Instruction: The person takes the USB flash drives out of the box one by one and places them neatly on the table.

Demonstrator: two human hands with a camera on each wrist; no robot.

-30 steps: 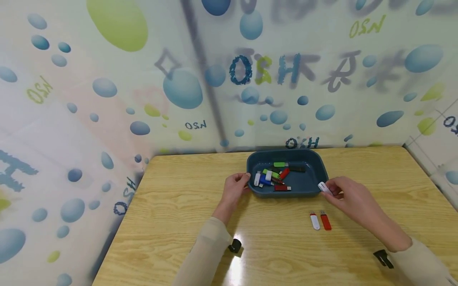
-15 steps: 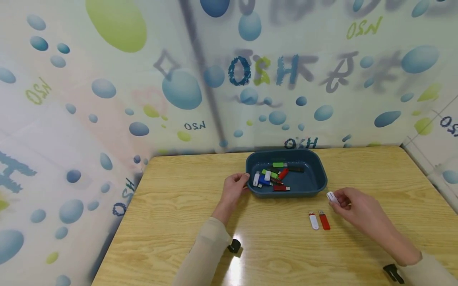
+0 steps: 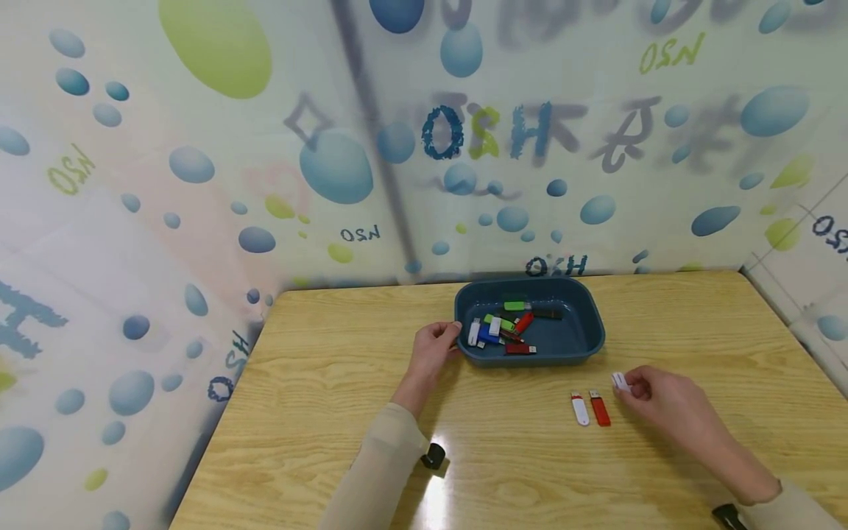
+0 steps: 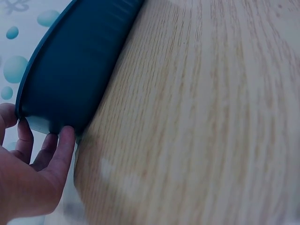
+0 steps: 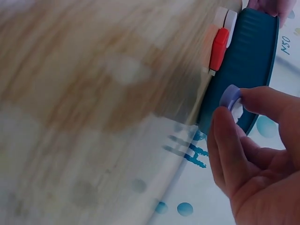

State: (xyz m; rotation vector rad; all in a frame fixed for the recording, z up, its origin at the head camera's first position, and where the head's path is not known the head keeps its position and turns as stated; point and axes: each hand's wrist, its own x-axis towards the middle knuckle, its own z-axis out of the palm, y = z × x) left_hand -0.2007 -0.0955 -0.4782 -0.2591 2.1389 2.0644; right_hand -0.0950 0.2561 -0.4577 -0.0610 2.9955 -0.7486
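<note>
My left hand [image 3: 433, 353] grips the left end of a dark blue-green tray [image 4: 70, 61], one digit at its rim and other fingertips against the outer wall. Inside the tray lie several USB sticks, among them a green USB stick [image 3: 513, 306], a dark red one and a blue one. To the tray's lower right, my right hand [image 3: 676, 405] pinches a white USB stick [image 3: 620, 381] between thumb and fingers, close over the table. Side by side to its left lie a white-and-red USB stick [image 3: 580, 409] and a red USB stick [image 3: 600, 409].
The wooden table [image 3: 318, 427] ends at a patterned wall [image 3: 371, 147] behind the tray, with another wall on the left. Black straps [image 3: 433, 456] sit at both sleeve cuffs.
My right hand has carried the white USB stick from the tray's right front corner down and right, beside the two sticks on the table. My left hand has stayed at the tray.
</note>
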